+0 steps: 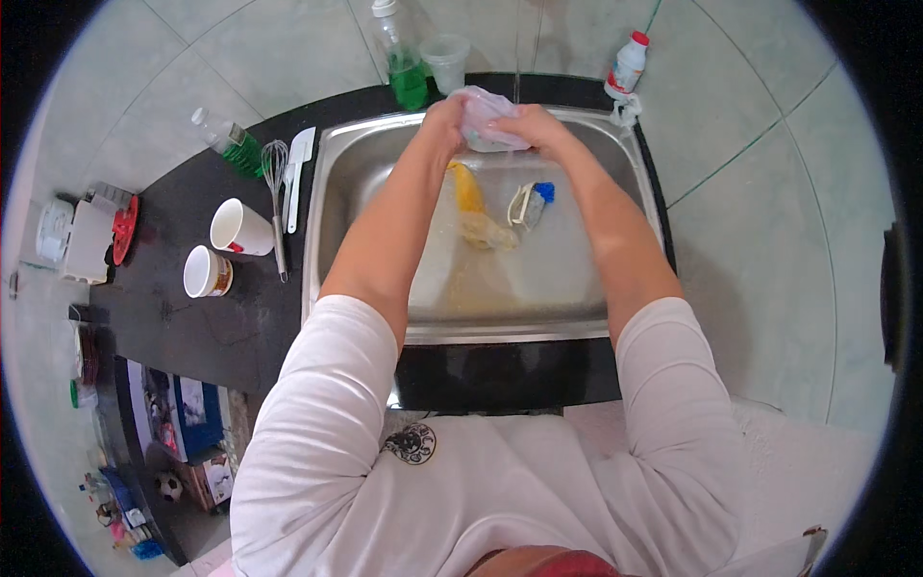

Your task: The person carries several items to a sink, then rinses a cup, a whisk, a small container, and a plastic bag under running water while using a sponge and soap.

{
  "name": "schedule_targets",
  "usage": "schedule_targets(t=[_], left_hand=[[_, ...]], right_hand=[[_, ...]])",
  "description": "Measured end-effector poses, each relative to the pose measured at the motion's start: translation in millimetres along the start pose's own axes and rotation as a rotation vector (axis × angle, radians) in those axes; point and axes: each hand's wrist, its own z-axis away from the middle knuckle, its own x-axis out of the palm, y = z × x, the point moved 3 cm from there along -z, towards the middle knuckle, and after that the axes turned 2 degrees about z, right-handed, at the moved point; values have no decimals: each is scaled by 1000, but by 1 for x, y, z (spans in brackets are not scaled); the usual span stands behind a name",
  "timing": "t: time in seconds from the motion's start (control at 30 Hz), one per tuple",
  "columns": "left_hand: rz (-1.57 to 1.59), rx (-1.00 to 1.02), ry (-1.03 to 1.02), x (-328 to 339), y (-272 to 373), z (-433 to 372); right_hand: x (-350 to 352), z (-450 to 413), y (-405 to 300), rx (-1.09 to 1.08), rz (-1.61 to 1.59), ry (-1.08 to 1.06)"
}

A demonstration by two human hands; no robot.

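Note:
Over the back of a stainless steel sink (620, 137), both hands hold a thin pinkish plastic bag (487, 108) bunched between them. My left hand (448, 119) grips its left side, and my right hand (532, 128) has its right side. Something pale shows at the bag's lower edge, too covered to name. A thin stream of water seems to fall near my right hand. Below, on the wet sink floor, lie a limp yellow piece (470, 198) with a clear plastic end and a small clear bag (530, 205) with a blue top and a pale loop.
Left of the sink stand two white cups (241, 227), a wire whisk (275, 180), white spatulas (294, 180) and a bottle of green liquid (234, 144). Behind it are another green-liquid bottle (405, 72), a clear plastic cup (445, 61) and a red-capped white bottle (628, 65).

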Motion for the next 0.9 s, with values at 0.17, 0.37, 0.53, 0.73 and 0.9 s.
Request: schedule_targets(t=[0.17, 0.37, 0.53, 0.73, 0.9], left_hand=[[-133, -148, -152, 43, -13, 52], [-263, -198, -181, 17, -24, 47], [-203, -191, -186, 19, -4, 43], [-246, -94, -43, 59, 2, 45], [-163, 168, -130, 70, 6, 38]], right_hand=[[-38, 14, 26, 497, -441, 8], [-32, -10, 20, 578, -1009, 36], [-34, -17, 12, 576, -927, 24], [-54, -15, -4, 370, -877, 201], [-47, 11, 2, 335, -578, -113]])
